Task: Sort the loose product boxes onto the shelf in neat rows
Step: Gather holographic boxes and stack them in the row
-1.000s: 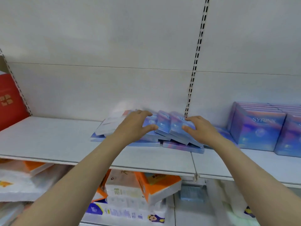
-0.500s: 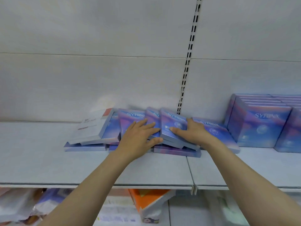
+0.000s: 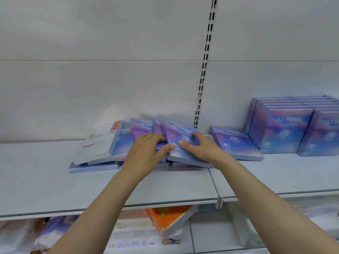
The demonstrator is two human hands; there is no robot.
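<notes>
On the grey shelf (image 3: 55, 180), we gather the fanned SYRINX boxes (image 3: 176, 136): left hand (image 3: 146, 153) pinches one's edge, right hand (image 3: 200, 145) curls over the top box, likely to square them beside the upright rows (image 3: 282, 125).

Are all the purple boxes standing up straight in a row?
No, only the boxes at the right stand upright in rows, while the pile under the hands lies tilted and overlapping on the shelf.

Both hands are on the toppled blue boxes (image 3: 143, 132) mid-shelf (image 3: 55, 180): left hand (image 3: 146, 153) and right hand (image 3: 200, 147) grip the front box (image 3: 180, 136). Neat upright rows (image 3: 286, 125) stand to the right.
</notes>
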